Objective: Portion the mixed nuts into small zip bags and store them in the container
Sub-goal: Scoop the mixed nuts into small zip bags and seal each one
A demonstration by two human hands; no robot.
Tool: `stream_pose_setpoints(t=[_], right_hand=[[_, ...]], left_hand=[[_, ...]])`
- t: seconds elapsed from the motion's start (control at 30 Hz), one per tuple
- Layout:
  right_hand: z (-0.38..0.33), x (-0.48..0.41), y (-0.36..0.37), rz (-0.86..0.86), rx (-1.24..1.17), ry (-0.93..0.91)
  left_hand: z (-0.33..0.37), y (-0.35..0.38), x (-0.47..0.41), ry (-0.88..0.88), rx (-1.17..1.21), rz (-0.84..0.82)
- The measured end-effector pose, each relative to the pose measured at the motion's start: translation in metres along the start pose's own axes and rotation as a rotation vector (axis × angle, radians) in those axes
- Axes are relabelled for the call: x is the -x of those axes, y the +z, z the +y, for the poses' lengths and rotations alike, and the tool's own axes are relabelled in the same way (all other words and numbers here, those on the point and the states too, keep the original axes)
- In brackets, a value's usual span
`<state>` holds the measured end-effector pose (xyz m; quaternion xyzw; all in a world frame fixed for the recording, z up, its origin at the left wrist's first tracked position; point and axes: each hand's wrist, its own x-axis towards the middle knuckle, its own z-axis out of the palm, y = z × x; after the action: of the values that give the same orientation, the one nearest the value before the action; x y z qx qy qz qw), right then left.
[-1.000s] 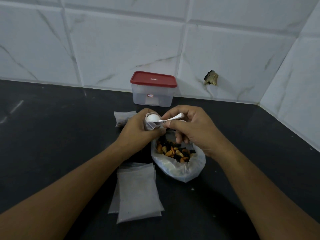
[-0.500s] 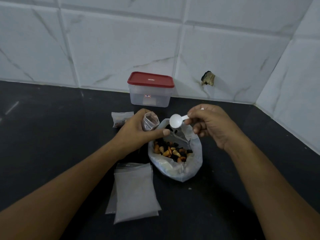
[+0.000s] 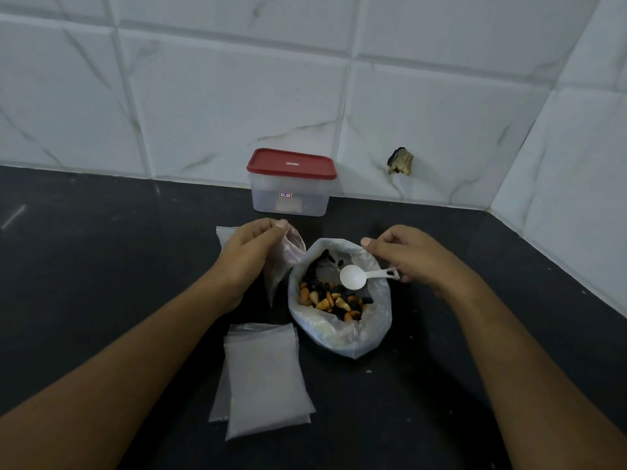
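L hand [image 3: 251,256] pinches a small zip bag [image 3: 290,251] just left of the big nut bag [image 3: 339,337]. R hand [image 3: 417,259] grips the scoop [image 3: 353,275] over it (scoop empty). Early on, I'd say: spare bags [image 3: 268,378] lie in front, container [image 3: 291,198] sits behind w/ lid on.

A home kitchen corner: a dark stone countertop [image 3: 101,266] meets white marble-look wall tiles [image 3: 220,96] across the upper frame, a red-lidded plastic food container [image 3: 291,183] against them at centre
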<state>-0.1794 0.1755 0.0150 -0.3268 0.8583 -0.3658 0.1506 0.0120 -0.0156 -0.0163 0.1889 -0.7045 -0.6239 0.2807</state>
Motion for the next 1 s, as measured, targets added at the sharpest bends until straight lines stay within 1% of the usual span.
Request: stream_pose_setpoints(t=[0.07, 0.1, 0.17, 0.2, 0.23, 0.3, 0.37, 0.5, 0.63, 0.7, 0.77, 0.83, 0.87, 0.9, 0.97, 1.0], right_hand=[[-0.003, 0.002, 0.001, 0.046, 0.010, -0.034], [-0.006, 0.004, 0.003, 0.096, 0.017, -0.073], [-0.013, 0.008, 0.007, 0.220, -0.013, -0.201], [-0.020, 0.012, 0.011, 0.250, -0.062, -0.270], [-0.029, 0.017, 0.016, 0.242, -0.122, -0.319], [-0.047, 0.024, 0.032, 0.151, -0.209, -0.367], [-0.062, 0.026, 0.048, 0.074, -0.209, -0.374], [-0.088, 0.021, 0.065, 0.082, -0.216, -0.422], [-0.104, 0.020, 0.065, 0.104, -0.201, -0.574], [-0.105, 0.023, 0.067, 0.121, -0.216, -0.618], [-0.100, 0.024, 0.074, 0.043, -0.136, -0.596], [-0.092, 0.025, 0.084, -0.081, 0.056, -0.548], [-0.088, 0.026, 0.087, -0.090, 0.089, -0.546], [-0.088, 0.026, 0.087, -0.057, 0.055, -0.560], [-0.090, 0.027, 0.085, 0.032, -0.086, -0.600], [-0.091, 0.028, 0.083, 0.044, -0.108, -0.610]], left_hand=[[-0.001, -0.002, -0.002, 0.000, 0.029, 0.008], [0.000, -0.003, -0.002, 0.006, 0.037, 0.021], [0.003, -0.004, -0.002, 0.019, 0.080, 0.064], [0.005, -0.005, -0.003, 0.024, 0.119, 0.080], [0.006, -0.006, -0.003, 0.028, 0.165, 0.089], [0.009, -0.010, -0.004, 0.058, 0.250, 0.102], [0.012, -0.009, -0.004, 0.076, 0.310, 0.104], [0.021, -0.013, -0.004, 0.075, 0.374, 0.167], [0.026, -0.028, -0.009, 0.074, 0.468, 0.347], [0.029, -0.035, -0.010, 0.079, 0.508, 0.429], [0.031, -0.038, -0.010, 0.071, 0.537, 0.478], [0.030, -0.040, -0.011, 0.068, 0.523, 0.490], [0.029, -0.040, -0.012, 0.067, 0.511, 0.489], [0.030, -0.040, -0.012, 0.067, 0.511, 0.486], [0.031, -0.039, -0.011, 0.076, 0.530, 0.480], [0.031, -0.038, -0.011, 0.081, 0.530, 0.472]])
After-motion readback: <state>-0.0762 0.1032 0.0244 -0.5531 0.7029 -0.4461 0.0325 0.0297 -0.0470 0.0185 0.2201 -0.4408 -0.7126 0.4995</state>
